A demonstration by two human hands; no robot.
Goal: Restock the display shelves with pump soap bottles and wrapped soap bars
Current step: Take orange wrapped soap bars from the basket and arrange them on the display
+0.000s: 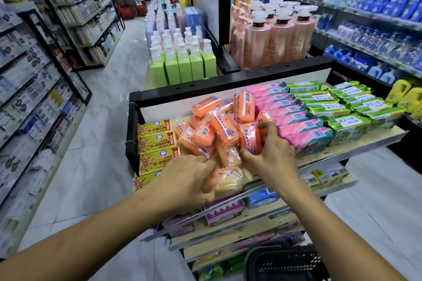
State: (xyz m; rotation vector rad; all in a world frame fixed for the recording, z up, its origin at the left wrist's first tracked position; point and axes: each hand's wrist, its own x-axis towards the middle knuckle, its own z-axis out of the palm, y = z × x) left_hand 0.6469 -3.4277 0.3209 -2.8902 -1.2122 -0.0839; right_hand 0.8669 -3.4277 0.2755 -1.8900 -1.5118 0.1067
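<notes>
Both hands work in the heap of orange wrapped soap bars (219,130) on the top shelf (370,142).
The left hand (187,180) curls round a pale orange bar (228,180) at the shelf's front edge. The right hand (271,159) pinches an upright orange bar (251,139) mid-heap, just beside the pink bars (303,125).

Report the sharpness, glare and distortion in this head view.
Head view: orange soap bars sharp at centre; left shelves smeared and soft; straight shelf lines bow toward the frame edges from the wide-angle lens; soft glare on the glossy floor; lighting even, shadows faint.
</notes>
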